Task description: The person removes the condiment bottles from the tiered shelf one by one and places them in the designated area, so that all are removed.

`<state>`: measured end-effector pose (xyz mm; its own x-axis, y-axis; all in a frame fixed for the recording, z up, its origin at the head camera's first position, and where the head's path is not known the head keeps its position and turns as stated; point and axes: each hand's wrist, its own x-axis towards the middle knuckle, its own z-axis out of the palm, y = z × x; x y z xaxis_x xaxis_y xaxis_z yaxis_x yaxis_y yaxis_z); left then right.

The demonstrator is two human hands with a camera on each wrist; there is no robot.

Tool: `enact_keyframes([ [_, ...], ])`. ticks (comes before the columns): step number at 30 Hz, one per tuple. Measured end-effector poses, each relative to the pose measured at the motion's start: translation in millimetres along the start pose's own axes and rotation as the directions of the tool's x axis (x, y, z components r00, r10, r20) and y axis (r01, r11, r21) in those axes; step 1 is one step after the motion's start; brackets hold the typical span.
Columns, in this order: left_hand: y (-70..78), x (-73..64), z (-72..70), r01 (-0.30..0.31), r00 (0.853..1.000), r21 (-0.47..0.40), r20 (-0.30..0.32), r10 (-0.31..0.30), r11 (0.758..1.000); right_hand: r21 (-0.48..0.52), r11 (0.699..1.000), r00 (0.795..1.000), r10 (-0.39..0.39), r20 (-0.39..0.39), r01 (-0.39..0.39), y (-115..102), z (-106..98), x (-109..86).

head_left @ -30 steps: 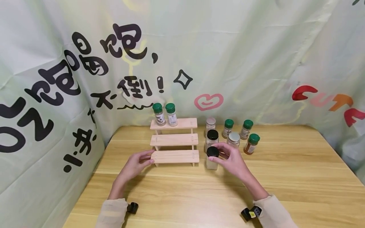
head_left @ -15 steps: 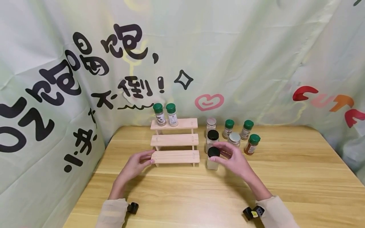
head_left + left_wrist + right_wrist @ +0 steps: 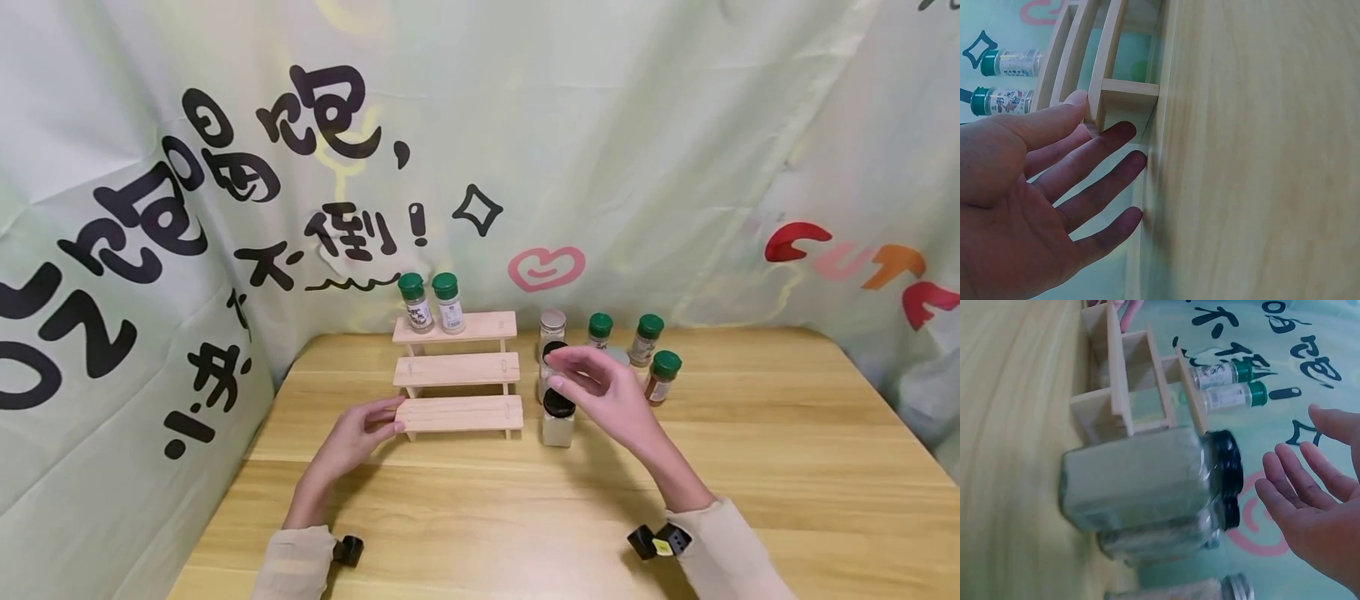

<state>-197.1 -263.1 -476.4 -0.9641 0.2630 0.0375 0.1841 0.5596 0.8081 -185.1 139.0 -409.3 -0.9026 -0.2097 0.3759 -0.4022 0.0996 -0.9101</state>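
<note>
A three-step wooden rack [image 3: 459,414] stands on the table, with two green-capped spice jars [image 3: 450,305] on its top step. My left hand [image 3: 360,435] holds the left end of the lowest step between thumb and forefinger; the other fingers [image 3: 1104,190] spread loosely. To the rack's right stands a square, black-capped jar [image 3: 558,423] of pale contents, upright. Above its cap my right hand [image 3: 606,390] hovers with fingers parted. The right wrist view shows a gap between that hand and the black cap [image 3: 1229,464]. A second black-capped jar [image 3: 1160,534] stands behind, partly hidden.
Behind the right hand are a jar with a pinkish-silver cap [image 3: 552,327] and several green-capped jars [image 3: 663,377]. A silver-capped jar [image 3: 619,357] is mostly hidden by the hand. A printed curtain [image 3: 637,167] hangs behind the wooden table [image 3: 480,517].
My right hand has let go of the front black-capped jar and risen above it, fingers opening. The jar stays in place. My left hand keeps its place at the rack.
</note>
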Motion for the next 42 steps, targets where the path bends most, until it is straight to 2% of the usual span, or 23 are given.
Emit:
enact_keyframes([
  [7,1.0,1.1,-0.4,-0.010,1.000,0.002,-0.002,0.010,1.000,-0.010,0.999,0.998,-0.049,0.032,0.049,-13,11,20.2],
  [15,0.0,-1.1,-0.1,-0.002,1.000,0.002,0.000,0.002,1.000,-0.012,0.999,0.998,-0.032,0.059,0.033,-19,26,42.3],
  [25,0.1,-2.0,0.3,0.004,1.000,0.009,-0.005,-0.004,1.000,-0.003,1.000,0.998,-0.028,0.054,0.028,-27,43,64.2],
  [32,-1.8,-0.7,-0.4,-0.004,1.000,-0.001,-0.002,0.004,1.000,-0.033,0.999,0.999,-0.025,0.039,0.026,-32,56,82.6],
  [42,-3.8,0.2,-0.4,-0.011,1.000,-0.001,-0.004,0.011,1.000,-0.005,1.000,1.000,-0.016,0.027,0.016,-37,76,108.3],
])
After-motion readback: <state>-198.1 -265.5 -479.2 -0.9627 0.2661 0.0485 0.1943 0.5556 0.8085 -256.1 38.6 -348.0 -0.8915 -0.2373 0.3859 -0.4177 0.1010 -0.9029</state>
